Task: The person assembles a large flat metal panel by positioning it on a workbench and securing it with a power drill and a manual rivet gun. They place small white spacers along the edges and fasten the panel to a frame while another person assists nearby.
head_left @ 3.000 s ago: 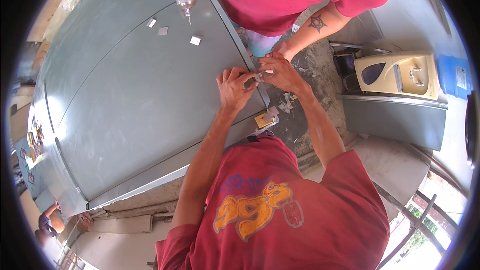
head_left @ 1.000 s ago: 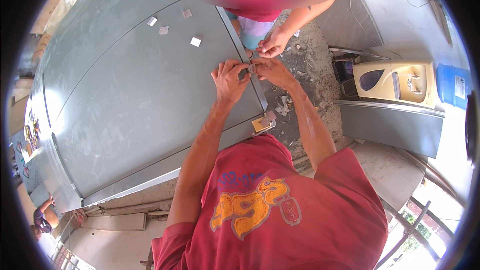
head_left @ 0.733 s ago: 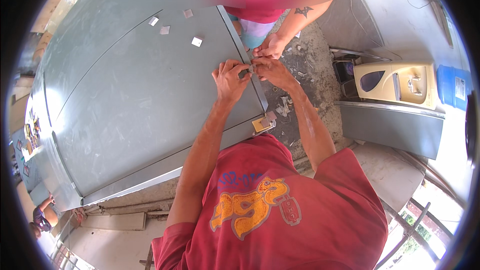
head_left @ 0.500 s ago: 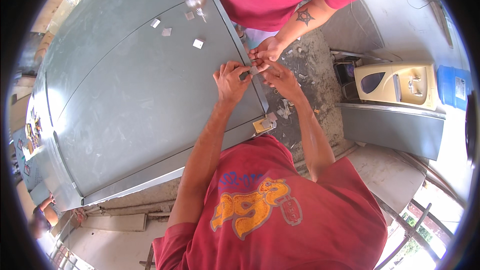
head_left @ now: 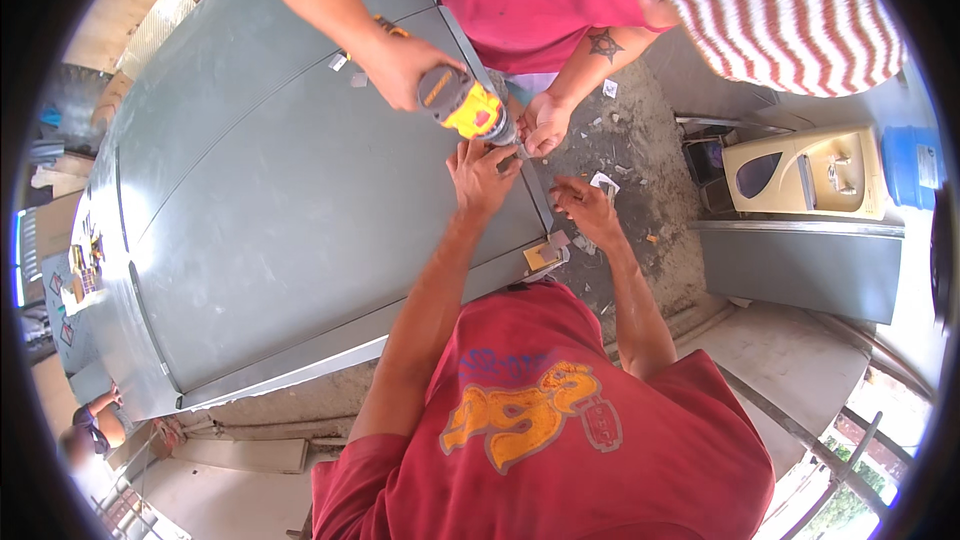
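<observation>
Your right hand [head_left: 588, 208] is hanging loosely curled and empty right of centre, probably keeping clear. Your left hand [head_left: 484, 178] is pinching what looks like a small metal tab [head_left: 521, 152] at the grey panel [head_left: 330, 210]'s edge, upper centre, likely steadying it. A co-worker's hand [head_left: 408, 68] is angling the yellow drill [head_left: 472, 113] down there; their other hand [head_left: 546, 126] is hovering close, maybe guiding.

Littered grey floor [head_left: 655, 180], bars [head_left: 836, 465] against bright daylight [head_left: 893, 400] at right

Drill [head_left: 474, 112] yellow-black; panel [head_left: 340, 210] grey; cloth [head_left: 770, 15] wavy red-white.
</observation>
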### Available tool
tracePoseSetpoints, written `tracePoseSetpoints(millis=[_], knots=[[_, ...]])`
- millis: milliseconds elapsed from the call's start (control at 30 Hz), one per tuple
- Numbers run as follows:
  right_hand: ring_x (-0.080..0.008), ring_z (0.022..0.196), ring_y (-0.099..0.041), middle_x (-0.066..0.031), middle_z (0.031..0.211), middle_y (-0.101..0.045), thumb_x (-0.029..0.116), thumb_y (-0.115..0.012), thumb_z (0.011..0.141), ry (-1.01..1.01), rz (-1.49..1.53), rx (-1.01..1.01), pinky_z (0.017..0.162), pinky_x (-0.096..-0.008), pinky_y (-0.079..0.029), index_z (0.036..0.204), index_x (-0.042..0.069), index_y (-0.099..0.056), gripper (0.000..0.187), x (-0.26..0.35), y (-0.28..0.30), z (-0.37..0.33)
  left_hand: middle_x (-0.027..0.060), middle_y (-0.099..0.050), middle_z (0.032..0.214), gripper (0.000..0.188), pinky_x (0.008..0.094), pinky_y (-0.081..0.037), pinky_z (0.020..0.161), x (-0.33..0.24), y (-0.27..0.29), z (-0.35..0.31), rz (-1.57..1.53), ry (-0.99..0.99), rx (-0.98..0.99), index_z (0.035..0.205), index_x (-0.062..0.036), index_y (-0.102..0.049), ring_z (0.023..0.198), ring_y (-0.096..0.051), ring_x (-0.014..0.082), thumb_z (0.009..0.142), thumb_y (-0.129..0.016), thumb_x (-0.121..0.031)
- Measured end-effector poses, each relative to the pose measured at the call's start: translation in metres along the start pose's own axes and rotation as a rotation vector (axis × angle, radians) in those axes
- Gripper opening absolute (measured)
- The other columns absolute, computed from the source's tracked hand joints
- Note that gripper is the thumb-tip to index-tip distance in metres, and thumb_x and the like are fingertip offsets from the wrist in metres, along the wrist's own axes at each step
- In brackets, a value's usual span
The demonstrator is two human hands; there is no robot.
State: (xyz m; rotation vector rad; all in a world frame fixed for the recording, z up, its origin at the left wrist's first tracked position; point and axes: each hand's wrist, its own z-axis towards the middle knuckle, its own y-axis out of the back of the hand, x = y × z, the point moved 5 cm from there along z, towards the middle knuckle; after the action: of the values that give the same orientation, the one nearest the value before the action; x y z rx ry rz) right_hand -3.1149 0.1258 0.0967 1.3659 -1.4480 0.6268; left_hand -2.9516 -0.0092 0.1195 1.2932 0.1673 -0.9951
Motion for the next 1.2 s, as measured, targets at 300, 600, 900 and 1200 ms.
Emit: tracePoseSetpoints(millis=[300, 600, 900, 1200], knots=[[-0.0141, 0.078, -0.065, -0.0107, 0.088, -0.07, 0.02, -0.059, 0.088, 0.012, -0.045, -0.043, 0.075, -0.0302, -0.051, 0.118, -0.001, -0.063, 0.037, -0.008, -0.01, -0.002, 0.0006, -0.066, 0.106, 0.035, 0.0509, -0.032, 0.097, 0.013, -0.012, -0.003, 0.019, 0.016, -0.055, 0.102, -0.0205, -0.072, 0.111, -0.054, 0.0258, 0.072, -0.079, -0.036], [-0.0075, 0.071, -0.058, -0.0095, 0.084, -0.07, 0.018, -0.063, 0.086, 0.056, 0.042, -0.204, 0.068, -0.0282, -0.049, 0.116, 0.006, -0.066, 0.032, 0.034, -0.022, 0.018, 0.0048, -0.062, 0.097, 0.037, 0.0332, -0.049, 0.076, 0.037, -0.01, 0.022, -0.469, -0.296, 0.057, 0.099, -0.008, -0.062, 0.088, -0.06, 0.0206, 0.07, -0.084, -0.012], [-0.0117, 0.075, -0.063, -0.0104, 0.087, -0.071, 0.018, -0.066, 0.084, 0.137, -0.038, -0.213, 0.068, -0.0281, -0.05, 0.108, 0.003, -0.069, 0.028, 0.025, -0.027, 0.028, 0.0077, -0.057, 0.108, 0.031, 0.0406, -0.045, 0.088, 0.008, 0.024, 0.031, 0.061, -0.468, 0.463, 0.105, -0.0093, -0.059, 0.101, -0.056, 0.0264, 0.078, -0.071, -0.018], [-0.0105, 0.076, -0.059, -0.0094, 0.082, -0.068, 0.014, -0.068, 0.082, -0.039, 0.02, -0.234, 0.069, -0.0299, -0.049, 0.101, -0.002, -0.07, 0.025, 0.017, -0.028, 0.028, -0.0001, -0.054, 0.117, 0.036, 0.0416, -0.039, 0.092, 0.024, 0.012, 0.031, 0.146, -0.6, 0.42, 0.109, -0.0192, -0.062, 0.109, -0.049, 0.0237, 0.075, -0.07, -0.025]])
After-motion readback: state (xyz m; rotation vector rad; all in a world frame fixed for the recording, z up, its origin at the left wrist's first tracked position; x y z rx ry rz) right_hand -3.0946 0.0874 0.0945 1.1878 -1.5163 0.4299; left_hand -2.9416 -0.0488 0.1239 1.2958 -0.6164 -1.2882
